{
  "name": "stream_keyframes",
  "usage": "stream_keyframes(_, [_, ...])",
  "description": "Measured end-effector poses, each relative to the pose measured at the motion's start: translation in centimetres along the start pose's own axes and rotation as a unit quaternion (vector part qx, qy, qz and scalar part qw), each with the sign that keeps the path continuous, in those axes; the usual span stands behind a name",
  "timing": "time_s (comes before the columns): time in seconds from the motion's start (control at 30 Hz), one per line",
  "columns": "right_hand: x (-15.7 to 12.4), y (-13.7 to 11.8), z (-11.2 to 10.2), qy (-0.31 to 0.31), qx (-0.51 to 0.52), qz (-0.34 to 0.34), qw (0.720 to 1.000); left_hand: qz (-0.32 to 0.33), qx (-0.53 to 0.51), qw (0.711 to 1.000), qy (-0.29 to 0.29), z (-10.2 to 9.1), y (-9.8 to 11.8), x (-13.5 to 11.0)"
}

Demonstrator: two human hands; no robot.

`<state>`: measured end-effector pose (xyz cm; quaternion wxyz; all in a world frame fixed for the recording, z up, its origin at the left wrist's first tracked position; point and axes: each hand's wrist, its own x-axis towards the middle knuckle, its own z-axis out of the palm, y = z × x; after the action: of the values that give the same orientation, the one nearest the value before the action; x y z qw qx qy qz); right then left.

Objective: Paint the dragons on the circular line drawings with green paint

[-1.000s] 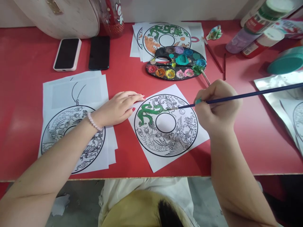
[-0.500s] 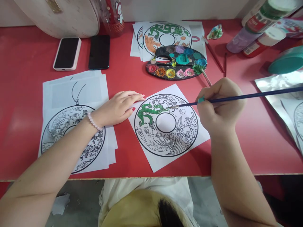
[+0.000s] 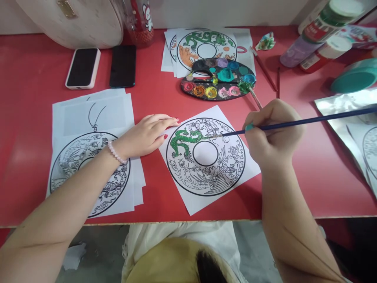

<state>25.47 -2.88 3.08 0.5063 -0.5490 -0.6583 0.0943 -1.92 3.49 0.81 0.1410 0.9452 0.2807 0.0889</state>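
My right hand point(image 3: 273, 131) is closed around a long blue paintbrush point(image 3: 312, 121). The brush tip meets the printed drawing sheet point(image 3: 191, 202), on the dragon just above the inner circle. Part of that dragon point(image 3: 182, 140) is painted green; the rest of the ring, with its phoenix, shows bare black lines. My left hand point(image 3: 150, 135) lies flat with fingers stretched out, its fingertips at the sheet's upper left edge. It holds nothing. A beaded bracelet point(image 3: 117, 153) circles my left wrist. Beneath my left forearm is a stack of similar printed sheets point(image 3: 126, 118).
A black paint palette point(image 3: 203, 94) lies beyond the sheet, partly over coloured drawings point(image 3: 182, 67). Two phones point(image 3: 123, 66) rest at the back left, near a pale bag point(image 3: 88, 19). Paint bottles point(image 3: 300, 51), a teal lid point(image 3: 355, 76) and red brushes point(image 3: 266, 74) stand or lie right.
The brush tip has shifted slightly left and down along the dragon, with my right hand still gripping it. My left hand stays in place. The whole view has drifted a little.
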Motion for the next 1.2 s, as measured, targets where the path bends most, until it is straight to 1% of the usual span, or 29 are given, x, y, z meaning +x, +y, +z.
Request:
stream_keyframes(0.17, [-0.06,-0.01,0.0,-0.021,0.007,0.01,1.0,-0.003,-0.005,1.0,-0.002,-0.06,-0.02,0.01])
stream_keyframes(0.3, [-0.06,-0.01,-0.01,-0.006,0.003,0.002,1.0,-0.005,-0.01,1.0,-0.004,-0.08,-0.01,0.01])
stream_keyframes(0.43, [-0.02,-0.05,0.01,-0.015,0.006,0.012,1.0,-0.011,-0.012,1.0,-0.006,-0.04,-0.01,0.0])
stream_keyframes(0.6, [0.04,-0.27,-0.02,-0.003,-0.004,0.005,1.0,-0.01,-0.005,1.0,-0.01,-0.12,0.03,0.05])
stream_keyframes(0.77, [-0.03,-0.32,-0.19,-0.021,-0.008,0.021,1.0,-0.015,-0.007,1.0,-0.012,-0.12,0.03,0.04])
stream_keyframes(0.93, [-0.05,-0.06,-0.13,0.002,-0.021,0.006,1.0,-0.01,-0.003,1.0,-0.009,-0.12,0.03,-0.01])
stream_keyframes(1.07, [0.0,0.18,0.05,-0.004,-0.014,0.006,1.0,-0.011,0.0,1.0,-0.013,-0.16,0.09,0.02])
stream_keyframes(1.2, [0.02,0.11,0.03,0.007,-0.013,0.002,1.0,-0.01,-0.004,1.0,-0.011,-0.09,0.04,0.05])
